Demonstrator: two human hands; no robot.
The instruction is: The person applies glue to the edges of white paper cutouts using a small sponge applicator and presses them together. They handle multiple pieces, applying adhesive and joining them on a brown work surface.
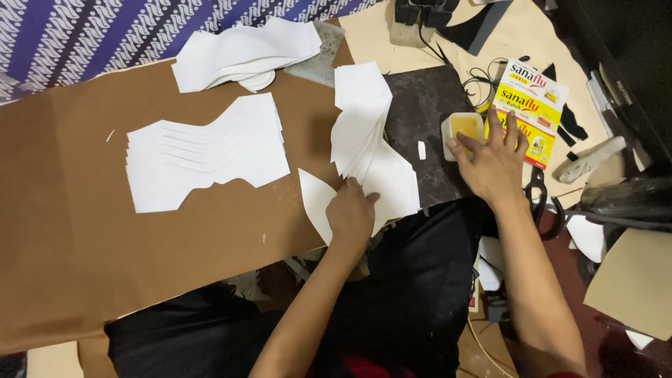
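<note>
While the left hand (351, 212) pins one fanned paper stack (367, 150), the right hand (490, 157), fingers spread, touches one small tub (462, 128).

place: craft workshop | evidence: cut white paper patterns (210, 150), brown board (84, 224), scissors (537, 187)

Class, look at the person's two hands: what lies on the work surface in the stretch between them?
In the head view, between the left hand and the right hand lie the edge of the fanned white paper pieces and a dark slab bearing one small white scrap.

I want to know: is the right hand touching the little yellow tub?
Touching. The head view shows the right hand with fingers resting on the yellow tub's top edge.
</note>
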